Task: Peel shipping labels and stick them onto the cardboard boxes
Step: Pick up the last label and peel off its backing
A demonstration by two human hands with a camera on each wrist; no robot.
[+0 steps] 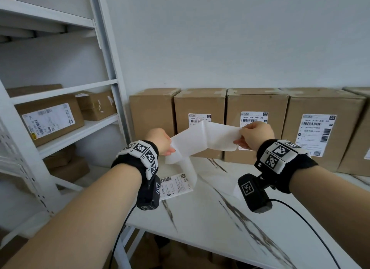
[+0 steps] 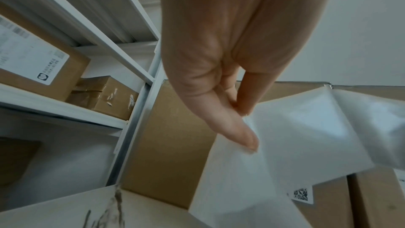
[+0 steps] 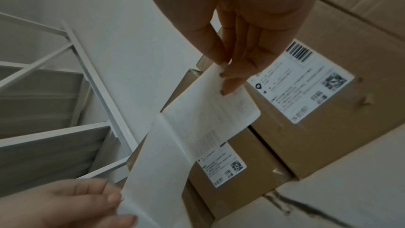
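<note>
A long white label strip stretches between my two hands above the table. My left hand pinches its left part, the blank backing, between thumb and fingers. My right hand pinches the corner of a printed label at the strip's right end; the print faces away from me. The strip's tail hangs down to a printed label lying on the table. Behind stands a row of cardboard boxes: the leftmost box shows no label, and the ones to its right carry labels.
A white metal shelf rack with several labelled boxes stands at the left, close to the leftmost box. The white marble-patterned table extends toward me. Black cables hang from both wrist cameras over the table's near edge.
</note>
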